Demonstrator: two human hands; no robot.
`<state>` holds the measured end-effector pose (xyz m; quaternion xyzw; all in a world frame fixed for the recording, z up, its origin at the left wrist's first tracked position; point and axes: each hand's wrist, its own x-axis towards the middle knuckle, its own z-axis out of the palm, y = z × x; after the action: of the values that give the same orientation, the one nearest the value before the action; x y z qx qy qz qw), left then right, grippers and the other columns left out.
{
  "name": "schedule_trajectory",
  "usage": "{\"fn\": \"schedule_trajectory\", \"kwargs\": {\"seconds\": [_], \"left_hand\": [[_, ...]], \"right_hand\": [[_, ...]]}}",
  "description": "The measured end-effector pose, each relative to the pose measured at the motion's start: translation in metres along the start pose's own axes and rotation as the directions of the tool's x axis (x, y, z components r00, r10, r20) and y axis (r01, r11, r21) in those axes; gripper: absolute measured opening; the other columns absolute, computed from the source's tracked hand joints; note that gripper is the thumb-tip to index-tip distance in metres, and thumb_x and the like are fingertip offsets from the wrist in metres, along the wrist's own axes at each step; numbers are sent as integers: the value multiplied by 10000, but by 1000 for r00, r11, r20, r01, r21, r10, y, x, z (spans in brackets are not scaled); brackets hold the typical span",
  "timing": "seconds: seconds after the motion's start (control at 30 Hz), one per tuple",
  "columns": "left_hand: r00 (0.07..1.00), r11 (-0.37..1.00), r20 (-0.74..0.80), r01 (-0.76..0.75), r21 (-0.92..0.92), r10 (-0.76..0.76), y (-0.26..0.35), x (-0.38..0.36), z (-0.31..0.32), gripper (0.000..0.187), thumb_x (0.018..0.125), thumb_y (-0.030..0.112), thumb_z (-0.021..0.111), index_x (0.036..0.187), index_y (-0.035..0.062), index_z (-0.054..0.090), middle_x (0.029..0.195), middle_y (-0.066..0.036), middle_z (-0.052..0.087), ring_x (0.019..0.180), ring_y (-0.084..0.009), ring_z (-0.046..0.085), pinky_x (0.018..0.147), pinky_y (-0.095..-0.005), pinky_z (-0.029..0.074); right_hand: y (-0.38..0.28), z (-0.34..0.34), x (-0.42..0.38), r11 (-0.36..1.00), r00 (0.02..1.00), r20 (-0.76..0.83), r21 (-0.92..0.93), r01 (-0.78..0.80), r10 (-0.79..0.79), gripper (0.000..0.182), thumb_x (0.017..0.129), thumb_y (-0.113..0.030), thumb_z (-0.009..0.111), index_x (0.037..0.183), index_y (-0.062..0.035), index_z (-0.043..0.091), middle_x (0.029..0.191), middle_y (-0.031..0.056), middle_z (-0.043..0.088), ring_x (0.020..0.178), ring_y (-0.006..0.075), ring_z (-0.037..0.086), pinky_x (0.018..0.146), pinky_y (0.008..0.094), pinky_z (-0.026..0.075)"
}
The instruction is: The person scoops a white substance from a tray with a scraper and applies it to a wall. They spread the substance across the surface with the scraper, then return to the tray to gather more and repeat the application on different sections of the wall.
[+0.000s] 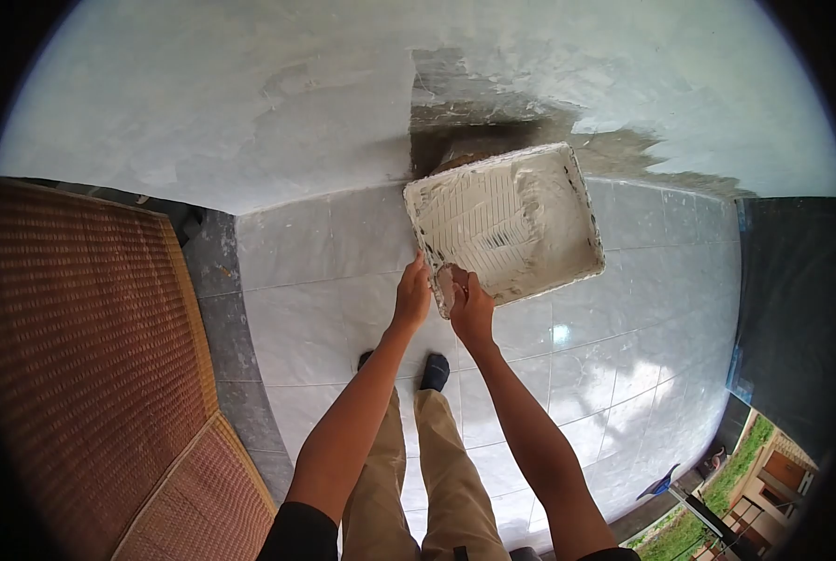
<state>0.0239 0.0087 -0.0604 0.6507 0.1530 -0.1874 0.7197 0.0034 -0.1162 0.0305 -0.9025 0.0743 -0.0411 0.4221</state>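
Note:
My left hand (413, 294) is closed on the near left edge of a paint tray (582, 187). The tray is tilted, with a ribbed slope on its left side and a deeper well on its right. Thick off-white wall putty (554, 220) coats its inside and smears its rim. At the tray's near left corner, my right hand (472, 309) is closed on a small, flat, brownish tool that looks like a scraper (452, 279). My fingers cover much of the tool, and its edge lies against the tray's corner.
Ahead stands a wall (324, 131) with patchy pale coating and a bare dark grey patch (441, 89). Something partly hidden sits behind the tray. Grey tiles (296, 318) cover the floor under my feet. Woven mats (91, 346) are at the left, a dark panel (792, 299) at the right.

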Motion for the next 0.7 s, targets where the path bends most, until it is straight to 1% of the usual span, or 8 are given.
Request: {"fn": "schedule_trajectory", "kwargs": {"seconds": [0.17, 0.27, 0.37, 0.47, 0.53, 0.57, 0.63, 0.7], "left_hand": [[1000, 999, 7, 28, 26, -29, 14, -2, 0, 605, 1003, 375, 391, 1528, 100, 268, 1491, -207, 357, 1274, -335, 459, 1015, -458, 432], [990, 977, 8, 143, -155, -144, 19, -3, 0, 593, 1008, 375, 389, 1523, 104, 277, 1501, -201, 340, 1287, -337, 446, 1017, -495, 428], [999, 1000, 49, 22, 12, -23, -3, 7, -6, 593, 1012, 380, 390, 1524, 105, 271, 1511, -193, 324, 1290, -337, 442, 1019, -516, 426], [999, 999, 50, 10, 47, -12, 0, 5, -3, 571, 1018, 370, 387, 1513, 100, 300, 1506, -193, 333, 1301, -325, 436, 1009, -503, 438], [1000, 1000, -6, 8, 28, -7, 7, 2, 0, 540, 1024, 328, 388, 1487, 54, 337, 1483, -203, 382, 1330, -304, 425, 1059, -454, 399], [1000, 1000, -7, 4, 28, -4, 23, -6, 1, 540, 1024, 328, 388, 1487, 54, 337, 1483, -203, 382, 1330, -304, 425, 1059, -454, 399], [992, 973, -94, -57, 225, 80, 62, -24, 4, 535, 1018, 272, 382, 1413, -88, 379, 1409, -265, 458, 1339, -327, 429, 1117, -364, 306], [985, 965, -123, -89, 246, 122, 56, -22, 1, 532, 1019, 271, 387, 1418, -80, 377, 1401, -260, 465, 1332, -327, 435, 1113, -363, 311]], "right_hand": [[20, -3, 13, 993, 992, 35, 5, -118, 118, 176, 879, -100, 625, 1006, 5, 563, 834, 216, 670, 760, 388, 667, 668, 425, 506], [26, -13, 25, 980, 971, 146, 31, -197, 190, 211, 872, -129, 648, 1027, 0, 587, 831, 202, 672, 755, 321, 674, 689, 385, 505], [28, -23, 38, 966, 936, 273, 62, -249, 224, 253, 886, -149, 646, 1083, 4, 601, 894, 171, 687, 796, 244, 664, 717, 357, 501], [50, -25, 49, 925, 871, 401, 125, -359, 284, 306, 879, -179, 664, 1122, -1, 615, 943, 159, 688, 837, 277, 662, 742, 368, 508], [55, -28, 55, 860, 790, 497, 150, -487, 360, 286, 924, -143, 615, 1168, 6, 610, 1013, 66, 672, 874, 141, 611, 759, 313, 494], [54, -33, 56, 862, 791, 496, 152, -484, 357, 286, 924, -143, 615, 1168, 6, 610, 1013, 66, 672, 874, 141, 611, 759, 313, 494], [51, -46, 59, 695, 731, 565, 346, -631, 382, 303, 920, -164, 630, 1163, 18, 617, 982, 58, 665, 826, 154, 621, 709, 306, 494], [53, -55, 60, 626, 719, 574, 407, -665, 392, 308, 931, -163, 622, 1182, 15, 609, 978, 45, 659, 812, 142, 613, 701, 295, 489]]}}
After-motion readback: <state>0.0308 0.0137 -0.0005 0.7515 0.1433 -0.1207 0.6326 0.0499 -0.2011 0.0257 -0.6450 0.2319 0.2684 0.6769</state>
